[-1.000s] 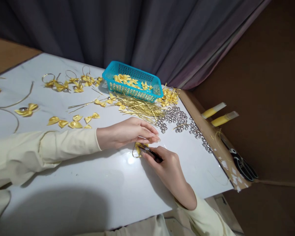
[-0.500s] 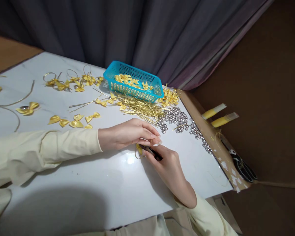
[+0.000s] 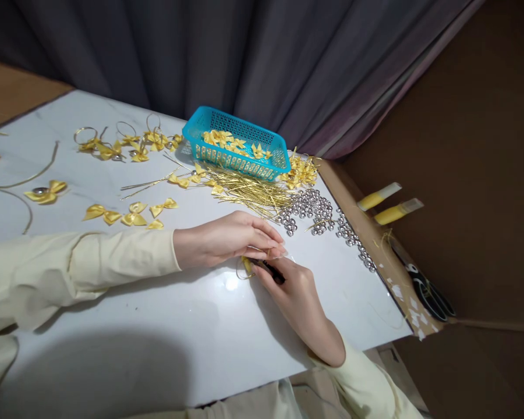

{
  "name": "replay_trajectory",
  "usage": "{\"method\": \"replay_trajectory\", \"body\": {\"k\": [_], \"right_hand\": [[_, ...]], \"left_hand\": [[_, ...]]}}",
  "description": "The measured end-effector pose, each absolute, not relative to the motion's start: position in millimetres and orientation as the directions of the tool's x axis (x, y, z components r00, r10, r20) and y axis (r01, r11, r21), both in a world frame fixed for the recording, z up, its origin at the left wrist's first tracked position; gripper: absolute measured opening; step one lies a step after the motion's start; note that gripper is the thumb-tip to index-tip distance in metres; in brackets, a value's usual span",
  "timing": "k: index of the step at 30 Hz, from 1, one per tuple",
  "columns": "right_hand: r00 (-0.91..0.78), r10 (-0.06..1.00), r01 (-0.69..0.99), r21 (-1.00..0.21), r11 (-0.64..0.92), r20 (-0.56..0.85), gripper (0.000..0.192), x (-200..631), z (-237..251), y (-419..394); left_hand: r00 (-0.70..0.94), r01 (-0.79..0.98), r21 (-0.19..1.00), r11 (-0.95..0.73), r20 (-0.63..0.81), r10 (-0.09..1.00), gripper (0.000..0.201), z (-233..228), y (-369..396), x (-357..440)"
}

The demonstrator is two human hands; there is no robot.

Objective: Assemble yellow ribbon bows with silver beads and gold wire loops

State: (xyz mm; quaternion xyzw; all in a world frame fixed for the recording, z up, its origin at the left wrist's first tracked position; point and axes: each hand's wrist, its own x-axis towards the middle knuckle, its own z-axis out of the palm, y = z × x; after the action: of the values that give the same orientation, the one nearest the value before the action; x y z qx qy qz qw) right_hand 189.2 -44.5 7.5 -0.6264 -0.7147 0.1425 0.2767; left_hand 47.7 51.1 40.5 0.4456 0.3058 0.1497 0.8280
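From where I sit watching the head view, my left hand [image 3: 227, 238] lies flat over a small yellow ribbon bow [image 3: 247, 265] in the middle of the white counter [image 3: 157, 326], fingers pressed down on it so that only a sliver of yellow and a thin gold wire loop [image 3: 239, 271] show below the fingertips. My right hand [image 3: 294, 294] is closed round a slim dark tool [image 3: 271, 271], held like a pen, its tip touching the bow just under the left fingertips; I cannot tell what kind of tool it is. I judge the bow to be nearly weightless, soft and slippery satin, which will slide on this glossy counter unless pinned, so the flat press on top looks like the right hold, with the knot in the middle the firmest place to pinch. The wire loop seems springy and easily bent out of shape, so I would take it near the bow, not at its free curve. Beyond the hands lie loose bows [image 3: 133, 216], a heap of gold wires [image 3: 253, 192], silver beads [image 3: 312, 206] that would roll at a nudge, and a blue basket [image 3: 236, 142] with more bows inside. Scissors [image 3: 432, 294] rest at the right edge, well apart.
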Motion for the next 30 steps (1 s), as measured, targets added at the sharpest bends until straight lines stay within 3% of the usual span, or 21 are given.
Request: {"method": "replay_trajectory", "body": {"k": [30], "right_hand": [[-0.070,0.965,0.833,-0.517,0.196,0.253,0.020,188.6,5.6,-45.3]], "left_hand": [[0.762,0.018,0.823,0.567,-0.379,0.525,0.010,42.2,51.6,47.4]]}}
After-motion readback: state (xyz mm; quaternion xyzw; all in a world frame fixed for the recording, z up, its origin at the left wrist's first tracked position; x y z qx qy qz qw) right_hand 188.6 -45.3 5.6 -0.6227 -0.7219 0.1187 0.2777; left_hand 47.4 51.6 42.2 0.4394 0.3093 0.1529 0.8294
